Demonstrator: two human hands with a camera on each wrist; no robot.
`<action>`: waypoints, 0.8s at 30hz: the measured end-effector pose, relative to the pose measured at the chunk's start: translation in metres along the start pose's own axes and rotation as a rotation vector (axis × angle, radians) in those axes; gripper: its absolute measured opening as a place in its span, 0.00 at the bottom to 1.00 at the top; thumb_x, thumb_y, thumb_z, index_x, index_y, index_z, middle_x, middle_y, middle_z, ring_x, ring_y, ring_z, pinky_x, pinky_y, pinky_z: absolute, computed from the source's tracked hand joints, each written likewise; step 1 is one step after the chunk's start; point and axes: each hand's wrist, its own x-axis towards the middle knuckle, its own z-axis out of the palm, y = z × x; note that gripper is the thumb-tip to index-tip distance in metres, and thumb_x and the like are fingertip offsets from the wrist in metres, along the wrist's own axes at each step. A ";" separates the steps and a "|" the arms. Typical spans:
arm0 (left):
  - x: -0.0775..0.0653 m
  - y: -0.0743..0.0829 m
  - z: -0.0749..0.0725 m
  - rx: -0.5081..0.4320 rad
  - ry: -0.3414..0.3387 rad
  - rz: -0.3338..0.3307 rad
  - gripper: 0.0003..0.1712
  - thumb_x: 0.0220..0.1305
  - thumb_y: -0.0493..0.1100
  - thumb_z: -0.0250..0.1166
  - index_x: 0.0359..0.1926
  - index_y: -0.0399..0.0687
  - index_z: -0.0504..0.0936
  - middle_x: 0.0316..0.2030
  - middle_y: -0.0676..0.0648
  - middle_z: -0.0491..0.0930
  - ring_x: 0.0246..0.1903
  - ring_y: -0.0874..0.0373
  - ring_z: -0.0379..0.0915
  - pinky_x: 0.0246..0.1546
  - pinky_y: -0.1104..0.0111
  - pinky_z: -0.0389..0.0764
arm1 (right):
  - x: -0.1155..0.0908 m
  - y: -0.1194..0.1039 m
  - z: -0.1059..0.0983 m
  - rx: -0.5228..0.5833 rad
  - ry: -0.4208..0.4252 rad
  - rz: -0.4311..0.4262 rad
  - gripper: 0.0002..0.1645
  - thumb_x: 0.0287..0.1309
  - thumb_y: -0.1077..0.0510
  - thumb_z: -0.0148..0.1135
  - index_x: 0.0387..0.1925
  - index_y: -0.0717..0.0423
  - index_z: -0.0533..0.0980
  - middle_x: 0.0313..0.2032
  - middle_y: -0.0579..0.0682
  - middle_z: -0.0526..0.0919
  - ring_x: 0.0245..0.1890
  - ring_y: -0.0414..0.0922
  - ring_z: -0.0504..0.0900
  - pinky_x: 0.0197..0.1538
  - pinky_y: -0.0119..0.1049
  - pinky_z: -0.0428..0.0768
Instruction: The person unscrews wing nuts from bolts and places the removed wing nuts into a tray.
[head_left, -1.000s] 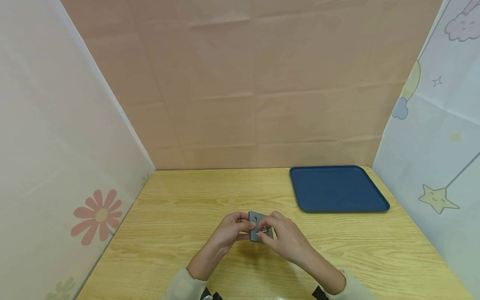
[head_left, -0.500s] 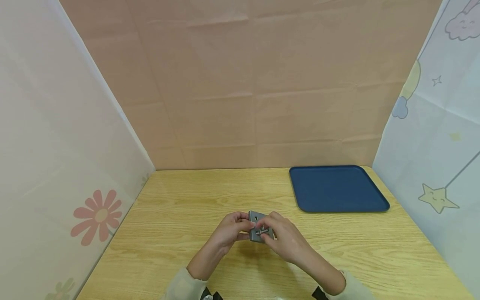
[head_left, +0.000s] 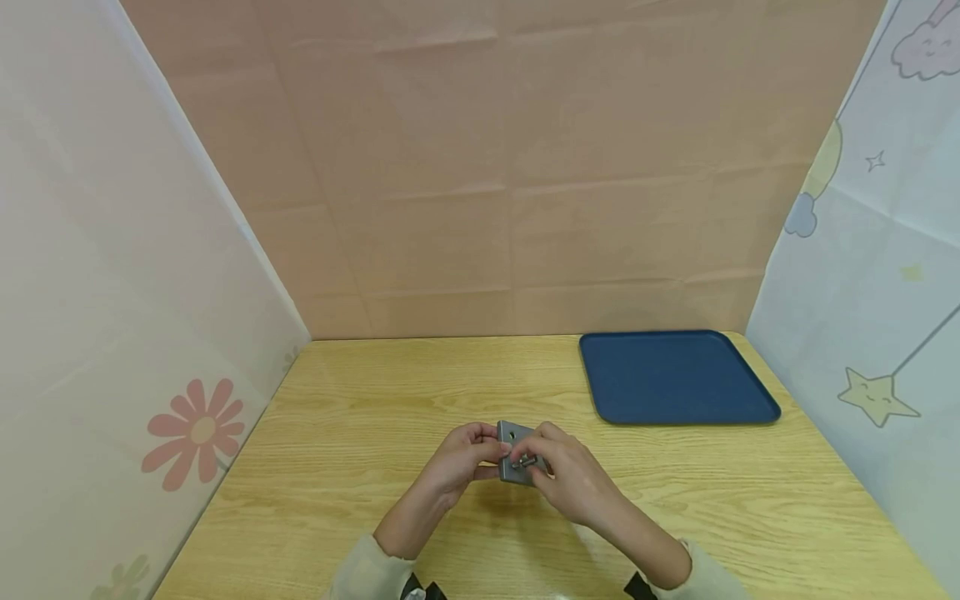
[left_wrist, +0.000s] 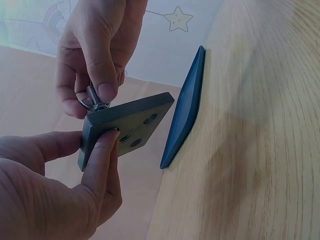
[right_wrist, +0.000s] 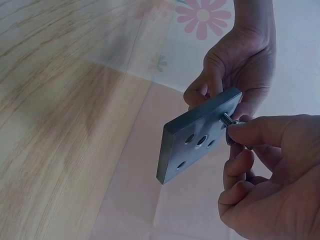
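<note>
My left hand grips one end of a grey metal plate, thumb on one face and fingers on the other. The plate is held tilted above the table, and several round holes show in it in the right wrist view. My right hand pinches a threaded metal bolt between thumb and fingers. The bolt's threads lie against the plate's face, close to the left hand's end. The fingers hide much of the bolt, and a ring-like metal part shows beside it. Whether its threads sit in a hole, I cannot tell.
A dark blue tray lies at the back right of the wood-grain table. A plain tan sheet hangs behind, and printed white sheets stand along both sides.
My right thumb and fingers shift slightly around the bolt, and the bolt has turned a little. The plate and left hand stay almost where they were.
</note>
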 end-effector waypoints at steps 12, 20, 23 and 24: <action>0.000 0.000 -0.002 0.002 0.007 -0.010 0.19 0.68 0.36 0.64 0.54 0.27 0.73 0.42 0.43 0.77 0.39 0.57 0.80 0.42 0.64 0.87 | 0.001 0.000 0.000 0.037 -0.019 -0.023 0.13 0.59 0.67 0.68 0.36 0.44 0.83 0.38 0.39 0.74 0.29 0.42 0.71 0.29 0.28 0.71; 0.000 0.000 -0.001 0.011 0.013 -0.012 0.18 0.68 0.37 0.64 0.53 0.27 0.73 0.41 0.43 0.77 0.38 0.56 0.80 0.42 0.63 0.86 | 0.003 -0.001 -0.001 0.034 0.014 0.016 0.02 0.65 0.52 0.69 0.36 0.41 0.82 0.37 0.40 0.75 0.24 0.34 0.66 0.26 0.29 0.69; -0.001 0.000 -0.001 0.015 0.017 -0.014 0.19 0.68 0.37 0.65 0.53 0.27 0.73 0.41 0.43 0.77 0.38 0.57 0.80 0.42 0.64 0.86 | 0.003 -0.002 -0.001 0.002 0.037 0.042 0.03 0.65 0.50 0.68 0.36 0.43 0.82 0.37 0.41 0.76 0.24 0.33 0.63 0.26 0.29 0.67; -0.001 0.000 -0.001 0.013 0.017 -0.013 0.19 0.68 0.37 0.65 0.53 0.27 0.73 0.41 0.43 0.77 0.38 0.57 0.80 0.42 0.64 0.86 | 0.003 -0.002 -0.001 -0.004 0.038 0.051 0.02 0.65 0.51 0.68 0.35 0.42 0.83 0.36 0.41 0.76 0.23 0.33 0.63 0.26 0.29 0.67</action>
